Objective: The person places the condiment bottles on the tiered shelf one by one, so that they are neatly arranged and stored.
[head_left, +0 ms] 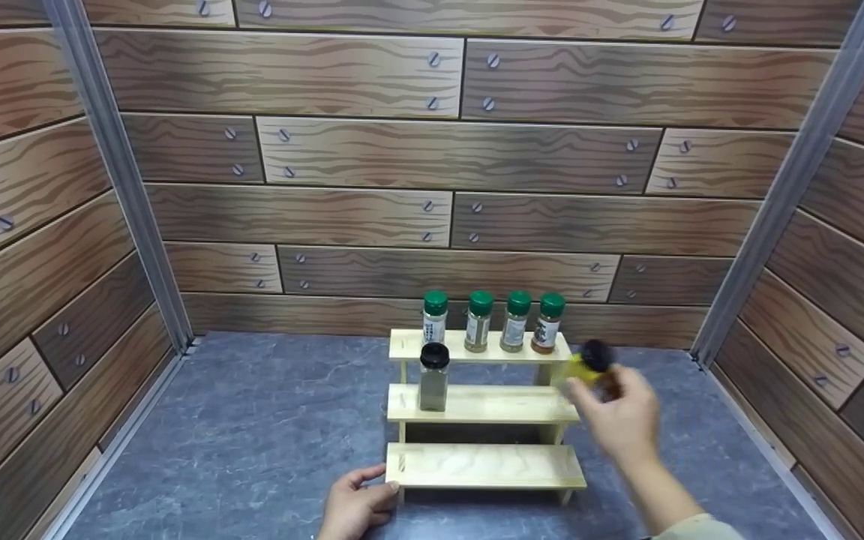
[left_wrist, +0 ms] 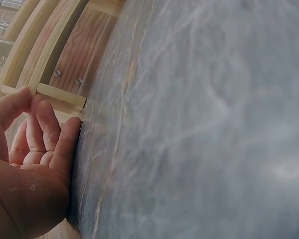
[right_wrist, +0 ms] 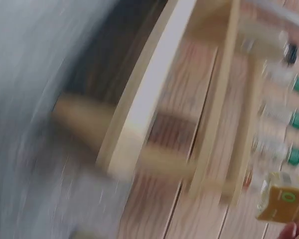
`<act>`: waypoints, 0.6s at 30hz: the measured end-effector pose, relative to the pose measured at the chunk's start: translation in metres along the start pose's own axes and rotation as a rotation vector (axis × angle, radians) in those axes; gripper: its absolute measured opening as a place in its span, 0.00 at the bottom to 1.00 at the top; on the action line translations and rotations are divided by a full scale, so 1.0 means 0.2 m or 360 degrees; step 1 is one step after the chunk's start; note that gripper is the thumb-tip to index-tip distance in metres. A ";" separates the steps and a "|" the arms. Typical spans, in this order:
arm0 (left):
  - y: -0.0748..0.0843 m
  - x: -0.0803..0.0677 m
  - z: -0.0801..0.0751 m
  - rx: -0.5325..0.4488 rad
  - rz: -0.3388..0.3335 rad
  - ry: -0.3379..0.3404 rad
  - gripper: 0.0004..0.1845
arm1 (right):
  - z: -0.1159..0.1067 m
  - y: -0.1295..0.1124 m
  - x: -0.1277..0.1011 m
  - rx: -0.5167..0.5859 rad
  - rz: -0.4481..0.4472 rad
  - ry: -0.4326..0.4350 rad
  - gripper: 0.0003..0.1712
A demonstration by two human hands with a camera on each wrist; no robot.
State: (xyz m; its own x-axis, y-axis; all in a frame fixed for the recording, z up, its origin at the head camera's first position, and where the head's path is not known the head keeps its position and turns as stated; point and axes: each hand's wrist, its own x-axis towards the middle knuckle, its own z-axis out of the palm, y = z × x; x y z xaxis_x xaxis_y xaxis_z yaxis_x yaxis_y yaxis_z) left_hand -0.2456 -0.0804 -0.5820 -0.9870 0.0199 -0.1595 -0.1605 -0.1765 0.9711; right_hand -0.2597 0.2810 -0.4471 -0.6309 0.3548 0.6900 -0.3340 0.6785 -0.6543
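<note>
A three-step wooden rack (head_left: 486, 466) stands on the grey tabletop. My left hand (head_left: 357, 501) pinches the left end of its lowest step between thumb and fingers; the left wrist view shows the fingertips at the step's corner. Raised beside the right end of the middle step, my right hand (head_left: 627, 420) grips a spice jar with a black cap and yellow label (right_wrist: 284, 201), blurred in the head view. On the middle step, toward the left, a clear spice jar with a black cap (head_left: 433, 382) stands upright. Several green-capped spice jars (head_left: 478, 322) line the top step.
Wood-plank-patterned walls (head_left: 372, 154) enclose the back and sides, with grey metal posts (head_left: 773, 187) in the corners. The grey tabletop (head_left: 267, 420) spreads around the rack, which sits close to the back wall.
</note>
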 end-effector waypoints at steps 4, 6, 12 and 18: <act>0.00 0.00 0.01 0.0028 0.0005 -0.0001 0.28 | 0.13 -0.07 -0.06 0.0113 0.0133 -0.0274 0.18; 0.01 -0.01 0.01 0.0037 0.0017 -0.0016 0.28 | 0.19 -0.08 -0.09 0.0117 0.0188 -0.0367 0.19; 0.01 -0.01 0.02 0.0076 -0.0014 -0.0011 0.27 | 0.30 -0.07 -0.14 0.0035 0.0246 -0.0494 0.19; 0.01 -0.01 0.00 0.0104 -0.0005 0.0000 0.28 | 0.33 -0.11 -0.12 -0.0010 0.0223 -0.0627 0.18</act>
State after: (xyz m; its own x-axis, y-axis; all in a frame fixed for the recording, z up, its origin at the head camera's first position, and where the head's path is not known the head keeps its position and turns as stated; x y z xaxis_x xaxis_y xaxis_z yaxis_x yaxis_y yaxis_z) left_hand -0.2436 -0.0815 -0.5792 -0.9865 0.0203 -0.1626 -0.1638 -0.1117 0.9801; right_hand -0.2843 0.2153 -0.4692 -0.8901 0.1716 0.4223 -0.2222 0.6456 -0.7306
